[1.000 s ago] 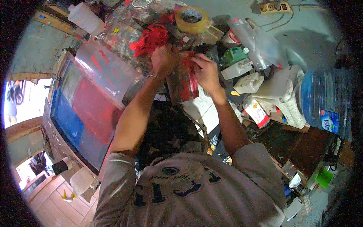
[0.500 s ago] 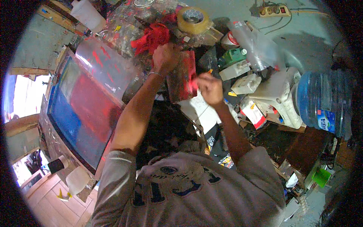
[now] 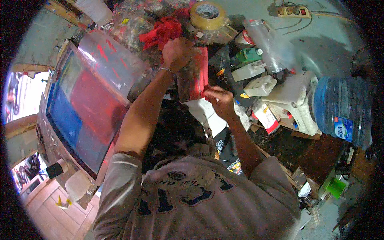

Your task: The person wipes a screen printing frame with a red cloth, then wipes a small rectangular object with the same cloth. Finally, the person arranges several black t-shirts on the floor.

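Note:
My left hand (image 3: 176, 52) is closed at the upper end of a flat, paint-streaked board (image 3: 188, 80), gripping it, with its fingertips largely hidden. The board has a bright red band along its right side. At the lower part of that red edge, my right hand (image 3: 216, 98) has its fingers pressed together; what is between them, if anything, is too small to make out. A crumpled red cloth (image 3: 162, 30) lies just above my left hand, beside a roll of clear tape (image 3: 208, 16).
A screen frame (image 3: 84, 108) and clear sheet (image 3: 106, 64) lie left. Right are a green bottle (image 3: 248, 56), white containers (image 3: 292, 104), plastic bags (image 3: 268, 48), small scissors (image 3: 222, 76) and a large blue water jug (image 3: 340, 108). A power strip (image 3: 294, 12) sits top right.
My right hand has moved from the board's upper end down along its red edge to the lower part. My left hand stays at the top. The whole view has shifted slightly.

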Action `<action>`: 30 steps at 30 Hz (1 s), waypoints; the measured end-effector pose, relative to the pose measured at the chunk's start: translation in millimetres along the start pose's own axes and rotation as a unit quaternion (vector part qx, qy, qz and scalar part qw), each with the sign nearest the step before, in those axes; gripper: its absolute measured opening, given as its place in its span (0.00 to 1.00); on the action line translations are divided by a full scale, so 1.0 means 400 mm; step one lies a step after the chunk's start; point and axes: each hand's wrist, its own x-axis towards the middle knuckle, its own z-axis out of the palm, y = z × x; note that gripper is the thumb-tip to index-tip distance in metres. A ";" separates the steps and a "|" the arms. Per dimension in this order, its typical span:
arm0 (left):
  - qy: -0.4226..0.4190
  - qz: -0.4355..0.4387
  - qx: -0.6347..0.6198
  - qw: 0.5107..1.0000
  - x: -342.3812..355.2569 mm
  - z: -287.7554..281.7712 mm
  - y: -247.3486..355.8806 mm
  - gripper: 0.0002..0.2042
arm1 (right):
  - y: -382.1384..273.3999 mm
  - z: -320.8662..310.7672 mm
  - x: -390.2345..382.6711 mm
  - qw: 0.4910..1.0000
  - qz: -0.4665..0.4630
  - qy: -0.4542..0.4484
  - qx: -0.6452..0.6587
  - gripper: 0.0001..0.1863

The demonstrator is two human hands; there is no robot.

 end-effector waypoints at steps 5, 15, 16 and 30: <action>0.019 -0.013 0.009 1.000 0.023 0.041 -0.035 0.19 | -0.010 -0.027 0.181 0.949 0.197 0.118 0.217 0.08; 0.056 0.051 0.008 0.997 0.000 0.051 -0.039 0.17 | -0.002 0.010 0.232 0.988 -0.051 0.110 -0.099 0.15; 0.044 0.058 -0.001 0.997 -0.001 0.037 -0.035 0.17 | -0.006 0.006 0.224 0.994 -0.036 0.082 -0.063 0.16; 0.033 0.016 0.036 0.999 0.005 0.022 -0.018 0.18 | 0.036 0.056 -0.030 0.993 -0.048 0.026 -0.105 0.11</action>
